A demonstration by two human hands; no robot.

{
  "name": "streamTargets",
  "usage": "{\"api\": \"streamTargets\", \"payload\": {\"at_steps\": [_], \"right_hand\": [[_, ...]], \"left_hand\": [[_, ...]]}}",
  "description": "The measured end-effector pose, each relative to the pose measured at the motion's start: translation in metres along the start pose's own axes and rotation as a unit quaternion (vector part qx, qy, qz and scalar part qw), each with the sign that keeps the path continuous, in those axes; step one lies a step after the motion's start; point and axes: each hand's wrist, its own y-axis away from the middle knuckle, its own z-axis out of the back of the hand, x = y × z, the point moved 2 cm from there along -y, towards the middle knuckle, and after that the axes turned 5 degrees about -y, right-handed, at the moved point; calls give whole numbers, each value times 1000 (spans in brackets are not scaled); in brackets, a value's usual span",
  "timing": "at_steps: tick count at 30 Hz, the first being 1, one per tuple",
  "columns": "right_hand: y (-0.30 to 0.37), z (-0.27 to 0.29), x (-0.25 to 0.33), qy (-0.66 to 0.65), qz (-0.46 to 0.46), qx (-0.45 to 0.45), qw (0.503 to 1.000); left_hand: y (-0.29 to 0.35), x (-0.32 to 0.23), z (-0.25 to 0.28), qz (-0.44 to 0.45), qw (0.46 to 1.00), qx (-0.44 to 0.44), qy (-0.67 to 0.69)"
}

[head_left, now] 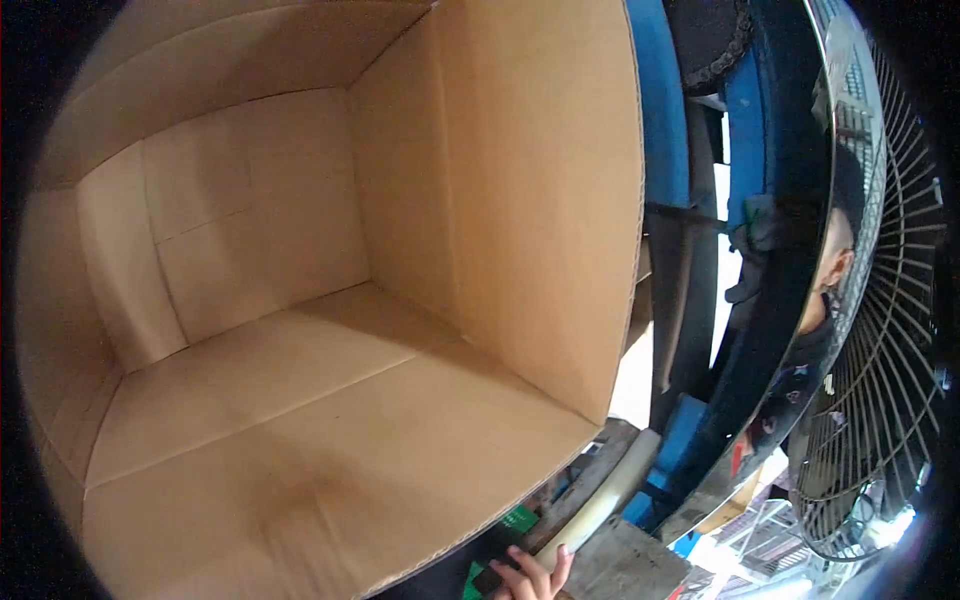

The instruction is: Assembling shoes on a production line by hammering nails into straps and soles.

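A large open cardboard box (470, 390) fills the left and middle of the head view, its mouth toward me. Its inside is bare brown board with creases and shadows, and nothing lies in it. My right hand (532, 578) shows only in part at the lower edge, just outside the box's near rim. Its fingers are spread and appear to hold nothing. Beside the fingertips runs a pale, rounded bar (605, 500); whether they touch it is unclear. My left hand is not in the picture.
Right of the box stand blue and black machine-like parts (685, 430) and a worn grey block (625, 560). A large wire-guarded fan (880, 340) rises at the far right. Part of another person (835, 260) shows beside it. Small green pieces (518, 518) lie near the box's rim.
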Motion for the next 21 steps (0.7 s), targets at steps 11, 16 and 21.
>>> {"api": "streamTargets", "payload": {"at_steps": [11,16,21], "right_hand": [[-7,-8,11,35,-17,15,999],[7,-3,-9,60,-36,38,997],[14,-2,-29,59,-3,12,998]], "left_hand": [[40,119,-23,205,965,55,153],[69,161,-8,285,934,32,215],[51,114,30,301,913,13,274]]}}
